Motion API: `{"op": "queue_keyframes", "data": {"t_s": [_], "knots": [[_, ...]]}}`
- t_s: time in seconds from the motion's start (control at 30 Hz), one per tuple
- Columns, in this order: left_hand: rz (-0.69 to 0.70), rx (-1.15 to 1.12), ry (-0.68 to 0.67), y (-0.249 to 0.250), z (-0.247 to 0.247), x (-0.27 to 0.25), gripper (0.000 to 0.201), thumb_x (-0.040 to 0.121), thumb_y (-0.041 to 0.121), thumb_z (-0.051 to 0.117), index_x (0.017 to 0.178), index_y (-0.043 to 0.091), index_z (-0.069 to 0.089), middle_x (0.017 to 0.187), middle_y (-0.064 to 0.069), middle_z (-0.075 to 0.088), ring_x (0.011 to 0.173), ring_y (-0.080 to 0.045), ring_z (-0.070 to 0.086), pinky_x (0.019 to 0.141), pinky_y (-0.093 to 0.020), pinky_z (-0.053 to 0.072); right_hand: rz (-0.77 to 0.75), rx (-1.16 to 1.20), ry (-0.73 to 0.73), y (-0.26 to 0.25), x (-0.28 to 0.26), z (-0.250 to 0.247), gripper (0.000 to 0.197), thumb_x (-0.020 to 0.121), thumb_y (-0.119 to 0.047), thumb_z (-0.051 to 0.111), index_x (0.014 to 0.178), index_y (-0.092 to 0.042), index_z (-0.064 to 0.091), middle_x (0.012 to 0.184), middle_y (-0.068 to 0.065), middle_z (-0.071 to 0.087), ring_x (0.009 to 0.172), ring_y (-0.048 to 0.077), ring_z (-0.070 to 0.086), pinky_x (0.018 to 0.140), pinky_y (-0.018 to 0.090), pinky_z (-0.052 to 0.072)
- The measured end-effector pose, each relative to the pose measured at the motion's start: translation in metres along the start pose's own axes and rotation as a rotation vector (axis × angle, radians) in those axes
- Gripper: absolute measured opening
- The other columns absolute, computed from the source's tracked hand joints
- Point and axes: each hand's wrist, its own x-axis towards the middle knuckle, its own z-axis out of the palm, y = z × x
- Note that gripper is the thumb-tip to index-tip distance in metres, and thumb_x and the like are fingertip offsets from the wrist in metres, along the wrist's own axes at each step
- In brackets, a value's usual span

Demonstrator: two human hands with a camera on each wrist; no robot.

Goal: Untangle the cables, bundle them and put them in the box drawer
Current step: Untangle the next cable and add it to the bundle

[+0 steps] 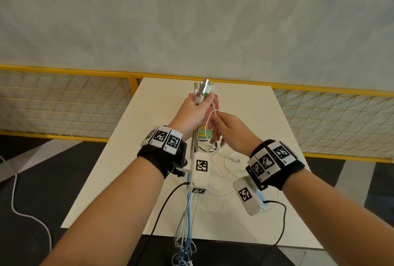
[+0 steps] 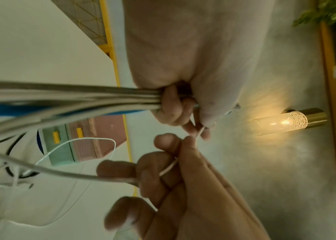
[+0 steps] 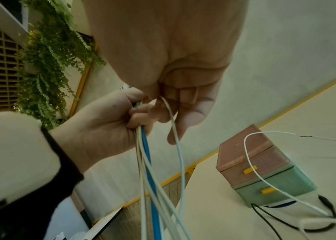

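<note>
My left hand (image 1: 196, 109) is raised over the table and grips a bundle of cables (image 1: 190, 201), white, grey and one blue. Their plugs (image 1: 203, 90) stick up out of the fist, and the long ends hang down past the table's front edge. My right hand (image 1: 223, 122), just right of it, pinches a thin white cable (image 1: 207, 120) between thumb and finger, close to the left fingers (image 2: 172, 110). That cable (image 3: 176, 129) droops down beside the bundle (image 3: 147, 159). The box drawer (image 3: 263, 175) has a pink top part and a green bottom part with yellow handles, both shut. In the head view my hands hide most of it.
The cream table (image 1: 260, 120) carries loose white cables (image 1: 232, 160) and a black cable loop (image 3: 265, 217) near the box. A yellow mesh railing (image 1: 64, 99) runs behind the table. The wall bears a lit lamp (image 2: 286, 121) and hanging plants (image 3: 47, 65).
</note>
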Motion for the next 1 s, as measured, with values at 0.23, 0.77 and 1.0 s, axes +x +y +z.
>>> {"op": "queue_keyframes", "data": {"t_s": [0.23, 0.77, 1.0], "knots": [[0.11, -0.105, -0.093, 0.006, -0.004, -0.012, 0.031, 0.104, 0.029, 0.045, 0.086, 0.007, 0.058, 0.054, -0.002, 0.045, 0.038, -0.005, 0.038, 0.041, -0.018, 0.038, -0.081, 0.007, 0.037, 0.001, -0.002, 0.009, 0.03, 0.102, -0.022, 0.032, 0.086, -0.004, 0.05, 0.057, 0.009, 0.054, 0.054, 0.043, 0.055, 0.041, 0.032, 0.043], [0.128, -0.475, 0.123, 0.026, -0.049, -0.005, 0.034, 0.102, 0.038, 0.044, 0.074, 0.02, 0.05, 0.05, 0.01, 0.026, 0.045, -0.007, 0.031, 0.049, -0.022, 0.045, 0.069, -0.114, -0.063, 0.045, -0.03, -0.023, 0.036, 0.101, -0.031, 0.033, 0.078, -0.012, 0.051, 0.057, 0.0, 0.036, 0.044, 0.008, 0.031, 0.042, 0.023, 0.032], [0.195, 0.231, -0.041, 0.035, -0.02, -0.028, 0.021, 0.094, 0.04, 0.061, 0.079, 0.031, 0.071, 0.042, 0.013, 0.035, 0.038, -0.007, 0.029, 0.042, -0.021, 0.025, -0.134, -0.356, 0.036, 0.007, -0.024, -0.037, 0.035, 0.1, -0.03, 0.038, 0.074, -0.015, 0.056, 0.043, -0.012, 0.045, 0.042, 0.006, 0.042, 0.045, 0.014, 0.034]]}}
